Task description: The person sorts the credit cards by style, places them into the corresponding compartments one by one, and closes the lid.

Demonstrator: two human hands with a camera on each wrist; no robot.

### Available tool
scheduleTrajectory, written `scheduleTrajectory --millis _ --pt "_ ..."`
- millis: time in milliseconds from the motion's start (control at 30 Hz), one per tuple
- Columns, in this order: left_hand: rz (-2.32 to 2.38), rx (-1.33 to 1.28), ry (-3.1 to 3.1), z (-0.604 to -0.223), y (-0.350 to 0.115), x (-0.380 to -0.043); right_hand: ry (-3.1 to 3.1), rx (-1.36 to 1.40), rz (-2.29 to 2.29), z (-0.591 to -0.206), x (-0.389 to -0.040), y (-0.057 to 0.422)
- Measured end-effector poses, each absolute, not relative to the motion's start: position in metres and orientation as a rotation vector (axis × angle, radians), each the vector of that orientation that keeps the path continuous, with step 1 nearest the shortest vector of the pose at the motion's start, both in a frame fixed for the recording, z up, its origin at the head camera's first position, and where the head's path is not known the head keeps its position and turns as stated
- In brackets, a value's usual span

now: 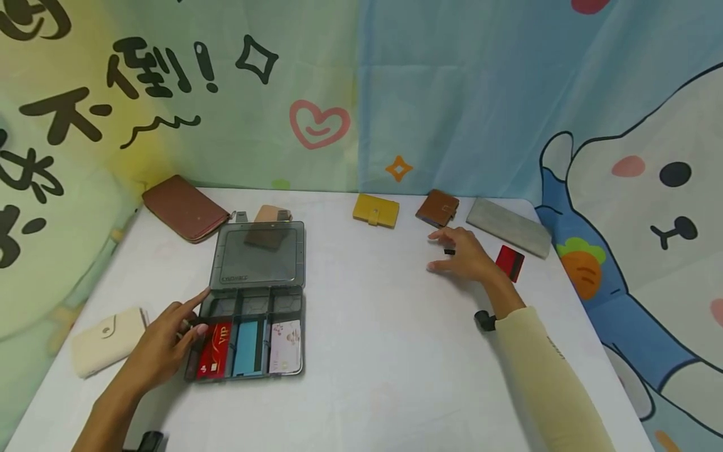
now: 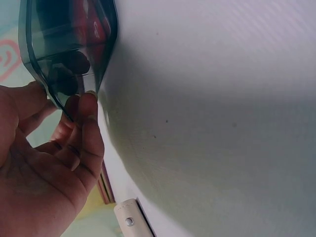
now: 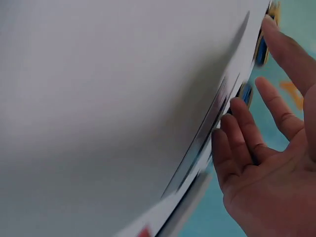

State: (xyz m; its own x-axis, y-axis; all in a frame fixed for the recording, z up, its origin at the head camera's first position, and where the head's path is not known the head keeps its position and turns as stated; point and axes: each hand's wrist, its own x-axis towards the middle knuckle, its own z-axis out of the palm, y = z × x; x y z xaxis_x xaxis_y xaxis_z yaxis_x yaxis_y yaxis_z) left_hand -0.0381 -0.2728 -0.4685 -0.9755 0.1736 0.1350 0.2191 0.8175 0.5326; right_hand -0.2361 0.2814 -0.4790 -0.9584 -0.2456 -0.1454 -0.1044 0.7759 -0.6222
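A translucent grey compartment box point(image 1: 246, 379) lies with its lid point(image 1: 260, 254) tipped back. Its front compartments hold a red VIP card point(image 1: 214, 350), a blue card point(image 1: 246, 348) and a pale patterned card point(image 1: 285, 346); the back row shows no cards. My left hand point(image 1: 164, 342) pinches the box's left side, and in the left wrist view its fingertips meet at the box corner. Above the table at the right, my right hand point(image 1: 465, 254) holds nothing, fingers and thumb spread apart. It is nearest a small brown wallet point(image 1: 437, 208), with a red card point(image 1: 509, 262) beside its wrist.
A cream wallet point(image 1: 107, 342) lies left of the box. Toward the back are a large brown wallet point(image 1: 183, 208), a tan wallet point(image 1: 273, 213) partly behind the lid, a yellow wallet point(image 1: 376, 210) and a long grey wallet point(image 1: 508, 226). A printed curtain point(image 1: 452, 94) hangs behind the table.
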Motion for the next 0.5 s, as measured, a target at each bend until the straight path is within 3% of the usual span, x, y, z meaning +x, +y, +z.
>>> scheduleTrajectory --millis 233,500 --pt "-0.876 -0.309 -2.928 -0.468 -0.273 -0.039 2.807 -0.175 -0.843 -0.484 -0.237 0.321" --pt "-0.882 -0.286 -2.947 -0.467 -0.272 -0.038 2.779 -0.184 -0.773 -0.482 -0.241 0.321"
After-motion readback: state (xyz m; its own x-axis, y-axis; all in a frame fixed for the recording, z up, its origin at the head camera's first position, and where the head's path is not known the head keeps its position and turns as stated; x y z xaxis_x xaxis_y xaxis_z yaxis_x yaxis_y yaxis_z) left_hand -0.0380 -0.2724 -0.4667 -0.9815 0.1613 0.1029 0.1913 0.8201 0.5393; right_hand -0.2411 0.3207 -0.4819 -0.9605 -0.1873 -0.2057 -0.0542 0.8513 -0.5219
